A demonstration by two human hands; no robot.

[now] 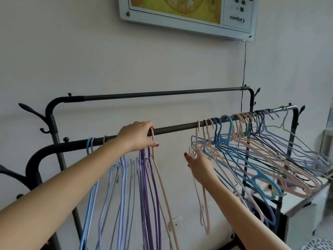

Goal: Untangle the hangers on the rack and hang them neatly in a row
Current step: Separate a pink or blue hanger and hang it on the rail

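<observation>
L hand (137, 136) grips rack rail (176, 127).

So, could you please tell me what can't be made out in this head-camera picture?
- Hooks under the left hand: the hand covers them on the front rail.
- Tangled hangers: overlapping too densely to count.
- Lower ends of the purple hangers: cut off by the bottom edge.

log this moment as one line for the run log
left hand: on front rail, at pink hanger hook | right hand: in tangled hangers | sorted hangers: hanging left
</observation>
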